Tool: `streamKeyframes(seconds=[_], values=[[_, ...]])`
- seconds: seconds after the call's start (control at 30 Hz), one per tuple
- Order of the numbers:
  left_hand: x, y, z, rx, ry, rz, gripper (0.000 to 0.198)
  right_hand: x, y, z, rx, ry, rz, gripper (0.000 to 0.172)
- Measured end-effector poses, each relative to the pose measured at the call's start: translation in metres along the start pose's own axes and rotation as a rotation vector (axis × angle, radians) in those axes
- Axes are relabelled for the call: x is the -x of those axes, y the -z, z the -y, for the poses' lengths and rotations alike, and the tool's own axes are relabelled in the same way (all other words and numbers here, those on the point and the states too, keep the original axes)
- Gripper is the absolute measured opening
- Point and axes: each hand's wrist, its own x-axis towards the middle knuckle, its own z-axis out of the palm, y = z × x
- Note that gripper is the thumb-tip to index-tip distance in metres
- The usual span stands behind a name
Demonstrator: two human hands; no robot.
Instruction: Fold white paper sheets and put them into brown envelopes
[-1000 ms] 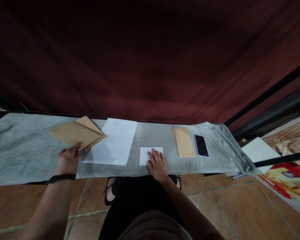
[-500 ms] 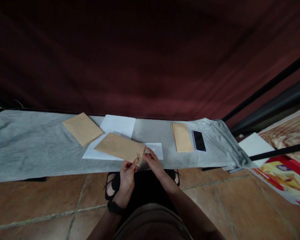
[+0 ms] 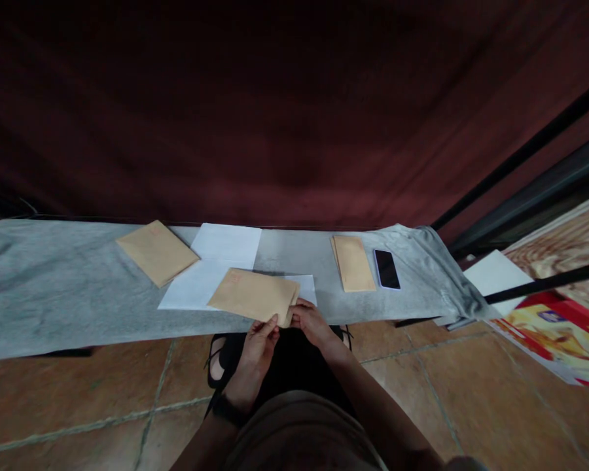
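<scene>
A brown paper envelope (image 3: 250, 292) is tilted over the white sheets, its flap end towards me at the right. My left hand (image 3: 262, 340) pinches its near edge between thumb and fingers. At the flap end, my right hand (image 3: 311, 321) has its fingers closed on the flap; the fingertips are partly hidden. Under the envelope lies a white sheet of paper (image 3: 226, 243), with a smaller white piece (image 3: 306, 285) showing at its right. More brown envelopes (image 3: 157, 252) rest to the left, overlapping the sheet.
On the right of the grey cloth-covered bench (image 3: 78, 288) are a small stack of brown envelopes (image 3: 355, 261) and a phone (image 3: 387, 269). A dark red curtain (image 3: 275, 131) hangs behind. A red and yellow box (image 3: 559, 333) and black bars (image 3: 530, 288) stand at the right.
The envelope has moved right and slightly towards me, and its flap end looks more spread. Both hands have shifted right with it. The whole view has moved slightly.
</scene>
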Motion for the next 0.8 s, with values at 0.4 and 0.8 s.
streamKeyframes(seconds=[0.4,0.8], values=[[0.026,0.003,0.007,-0.462,-0.025,0.205,0.020,-0.009,0.032,-0.004,0.248,0.202,-0.178,0.013],[-0.022,0.003,-0.050,-1.919,-1.131,0.355,0.116,-0.001,0.043,-0.008,0.241,0.236,-0.079,0.026]])
